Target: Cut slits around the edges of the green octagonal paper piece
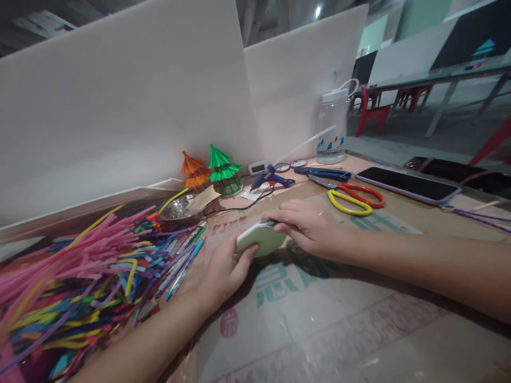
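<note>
My left hand is closed on a flat, rounded, pale green piece with a white edge, its thumb lying on the green face. At the upper right of this piece, my right hand pinches a small dark object against the rim; its kind is mostly hidden by the fingers. Both hands are just above a plastic sheet with printed characters. Beyond them lie a blue glue gun and scissors with one yellow and one red handle loop.
A large heap of colourful pipe cleaners fills the left side, with pens beside it. Behind stand a metal bowl, small orange and green paper roofs, and a bottle. Pliers and a phone are at right.
</note>
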